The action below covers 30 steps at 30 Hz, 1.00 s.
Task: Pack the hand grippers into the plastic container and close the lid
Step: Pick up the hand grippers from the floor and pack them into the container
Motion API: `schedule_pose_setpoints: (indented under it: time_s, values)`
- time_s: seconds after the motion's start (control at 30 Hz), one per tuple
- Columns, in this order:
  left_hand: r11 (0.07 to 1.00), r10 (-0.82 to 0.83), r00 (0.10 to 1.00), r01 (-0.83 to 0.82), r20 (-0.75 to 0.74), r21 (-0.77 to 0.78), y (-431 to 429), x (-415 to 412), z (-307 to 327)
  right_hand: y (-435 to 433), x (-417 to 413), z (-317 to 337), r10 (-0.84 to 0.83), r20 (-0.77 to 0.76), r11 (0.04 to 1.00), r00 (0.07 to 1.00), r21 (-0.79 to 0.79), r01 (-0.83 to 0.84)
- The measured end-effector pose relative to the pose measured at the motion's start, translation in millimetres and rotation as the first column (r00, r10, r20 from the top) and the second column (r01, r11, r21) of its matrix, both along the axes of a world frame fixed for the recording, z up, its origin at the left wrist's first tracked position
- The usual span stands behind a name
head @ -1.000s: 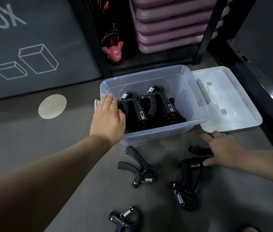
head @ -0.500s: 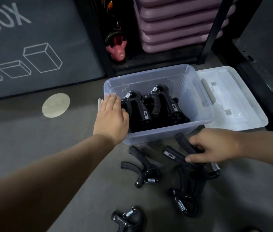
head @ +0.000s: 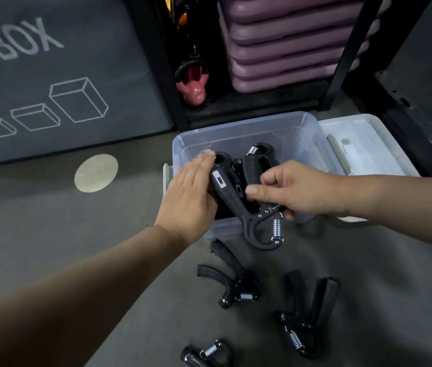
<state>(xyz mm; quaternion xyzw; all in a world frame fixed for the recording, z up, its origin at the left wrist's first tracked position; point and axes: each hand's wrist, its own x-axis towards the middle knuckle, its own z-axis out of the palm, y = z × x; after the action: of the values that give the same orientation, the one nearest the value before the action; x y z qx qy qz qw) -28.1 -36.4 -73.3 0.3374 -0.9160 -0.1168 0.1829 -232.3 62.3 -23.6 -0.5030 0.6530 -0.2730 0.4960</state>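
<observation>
A clear plastic container point(head: 244, 131) stands on the floor with black hand grippers point(head: 260, 157) packed upright inside. My right hand point(head: 291, 189) grips another black hand gripper point(head: 238, 205) over the container's front edge, its spring end hanging outside. My left hand point(head: 191, 197) lies flat with straight fingers against the container's left rim and the grippers inside. Three more hand grippers lie on the floor in front: one point(head: 232, 278) near the container, one point(head: 307, 319) to the right, one point(head: 204, 353) at the bottom edge. The white lid point(head: 368, 147) lies to the container's right.
Behind the container is a black rack point(head: 162, 75) holding a pink kettlebell point(head: 195, 88) and stacked purple step platforms point(head: 286, 41). A dark mat point(head: 50, 75) printed with box outlines covers the floor at the left. A pale round sticker point(head: 95, 172) marks the floor.
My right hand has lifted a hand gripper off the floor and carried it up over the container's front edge. My left hand stays at the left rim.
</observation>
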Motion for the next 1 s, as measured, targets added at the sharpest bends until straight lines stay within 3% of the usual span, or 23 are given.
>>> schedule_pose_setpoints:
  time_s: [0.1, 0.23, 0.33, 0.4, 0.47, 0.53, 0.6, 0.67, 0.73, 0.8, 0.9, 1.0]
  values:
    - [0.975, -0.198, 0.978, 0.190, -0.060, -0.118, 3, 0, 9, -3, -1, -7, -0.040, 0.075, 0.999, 0.996, 0.016, 0.039]
    - [0.910, -0.337, 0.936, 0.351, 0.099, -0.219, -1, -4, 13, -5, -2, -7, -0.111, 0.151, 0.993, 0.982, 0.048, 0.105]
    - [0.876, -0.345, 0.932, 0.363, 0.113, -0.318, -2, -3, 19, -8, -7, -9, -0.286, 0.305, 0.955, 0.908, 0.166, 0.245]
    - [0.868, -0.337, 0.940, 0.335, 0.059, -0.367, 1, -2, 25, -11, -12, -11, -0.401, 0.451, 0.916, 0.797, 0.225, 0.333]
    - [0.906, -0.277, 0.961, 0.251, -0.029, -0.340, 5, -1, 28, -14, -16, -13, -0.470, 0.491, 0.881, 0.734, 0.205, 0.427]
    - [0.960, -0.130, 0.987, 0.101, -0.096, -0.259, 6, -2, 31, -17, -20, -18, -0.490, 0.373, 0.863, 0.788, 0.085, 0.497]
    - [0.989, 0.077, 0.995, -0.084, -0.066, -0.120, 4, -5, 36, -18, -21, -22, -0.507, 0.256, 0.850, 0.823, -0.011, 0.527]
    - [0.965, 0.249, 0.968, -0.249, 0.019, 0.077, 0, -7, 43, -15, -20, -24, -0.496, 0.158, 0.851, 0.854, -0.106, 0.514]
    - [0.916, 0.341, 0.938, -0.347, 0.066, 0.201, -5, -7, 46, -7, -19, -26, -0.409, -0.028, 0.890, 0.912, -0.232, 0.392]
    - [0.919, 0.365, 0.924, -0.377, 0.111, 0.115, -7, -7, 47, 0, -19, -26, -0.332, -0.239, 0.912, 0.913, -0.327, 0.246]
    - [0.930, 0.368, 0.900, -0.351, 0.235, -0.112, -8, -10, 46, -1, -24, -30, -0.340, -0.400, 0.902, 0.851, -0.395, 0.175]
    - [0.948, 0.318, 0.822, -0.269, 0.472, -0.169, -1, -18, 40, -3, -32, -45, -0.245, -0.573, 0.952, 0.782, -0.295, 0.082]
